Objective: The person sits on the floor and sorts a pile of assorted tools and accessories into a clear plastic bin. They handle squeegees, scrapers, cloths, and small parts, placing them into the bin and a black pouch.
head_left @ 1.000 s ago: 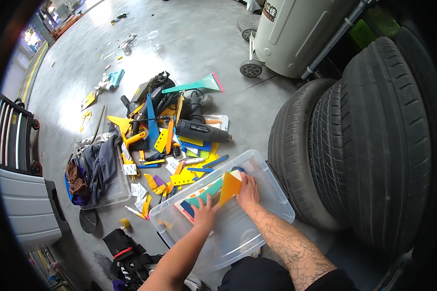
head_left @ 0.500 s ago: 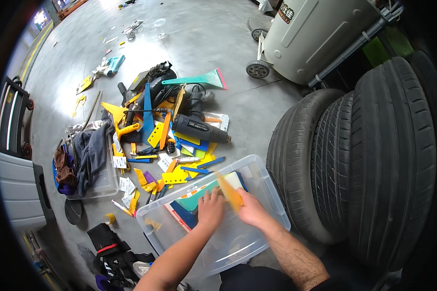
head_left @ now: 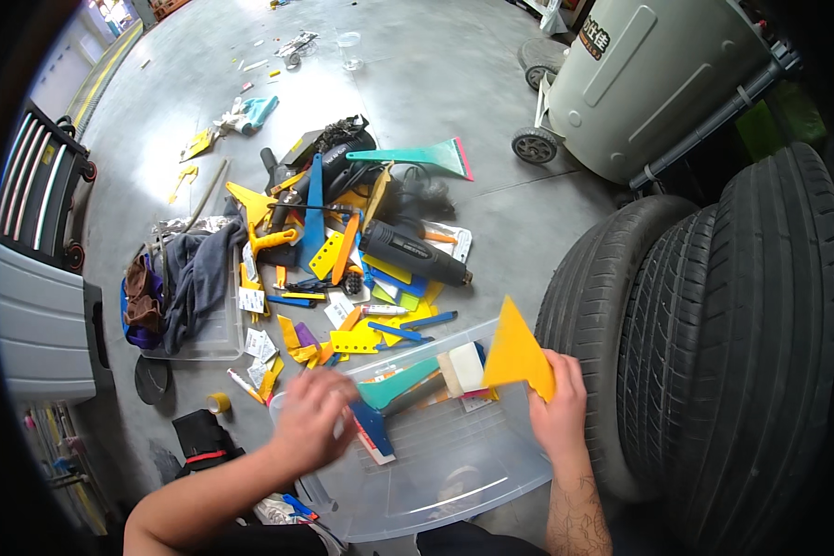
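Note:
My right hand (head_left: 558, 408) grips the narrow end of a yellow, wedge-shaped scraper (head_left: 516, 350), held up over the right side of a clear plastic bin (head_left: 505, 468). My left hand (head_left: 317, 417) is over the bin's left side, smeared by motion with its fingers partly curled; whether it holds anything is unclear. Beside its fingers in the bin is a dark blue squeegee (head_left: 371, 431) with a white and red edge. Next to that lie a teal scraper (head_left: 398, 382) and a cream-coloured block (head_left: 461, 370).
Ahead, a pile holds a heat gun (head_left: 415, 255), a blue scraper (head_left: 313, 213), yellow cards and a teal squeegee (head_left: 417, 157). Tires (head_left: 588, 306) stand close on the right, with a wheeled grey bin (head_left: 667, 83) behind. A clear box with grey cloth (head_left: 199, 283) sits left.
My right hand has moved right and raised the yellow scraper upright. My left hand has left the teal scraper and gone left. The view has shifted, moving the surroundings right in the picture.

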{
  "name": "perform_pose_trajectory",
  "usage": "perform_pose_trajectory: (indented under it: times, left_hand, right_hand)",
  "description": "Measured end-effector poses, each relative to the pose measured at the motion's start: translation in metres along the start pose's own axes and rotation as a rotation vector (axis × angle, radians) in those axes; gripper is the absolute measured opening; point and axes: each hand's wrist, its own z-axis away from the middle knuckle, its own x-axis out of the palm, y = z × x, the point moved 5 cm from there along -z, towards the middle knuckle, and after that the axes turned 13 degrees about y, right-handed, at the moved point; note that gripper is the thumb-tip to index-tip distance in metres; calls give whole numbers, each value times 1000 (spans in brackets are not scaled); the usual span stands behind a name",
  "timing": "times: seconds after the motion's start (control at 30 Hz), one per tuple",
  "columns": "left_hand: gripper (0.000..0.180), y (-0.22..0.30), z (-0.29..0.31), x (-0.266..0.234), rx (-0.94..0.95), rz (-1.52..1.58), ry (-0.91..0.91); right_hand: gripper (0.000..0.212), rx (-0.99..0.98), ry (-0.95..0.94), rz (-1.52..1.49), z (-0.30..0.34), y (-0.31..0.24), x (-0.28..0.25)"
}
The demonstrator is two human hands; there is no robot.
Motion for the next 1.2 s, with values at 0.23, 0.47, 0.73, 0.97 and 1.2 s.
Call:
perform_pose_trajectory:
  times: [0.23, 0.47, 0.73, 0.97, 1.2]
  left_hand:
    - [42, -76, 33, 3, -352, -6, -396]
    - [34, -87, 92, -8, -267, 45, -460]
    - [43, -95, 130, -22, -229, 76, -762]
    - [65, -109, 56, 29, -459, 430, -970]
    - [30, -205, 2, 85, -484, 76, -378]
  right_hand:
    - [36, 261, -149, -58, 22, 33, 28]
    - [31, 361, -222, -138, 76, 34, 24]
    - [33, 351, -302, -206, 114, 15, 35]
    - [39, 204, -263, -190, 123, -4, 32]
    - [40, 73, -223, -69, 116, -17, 39]
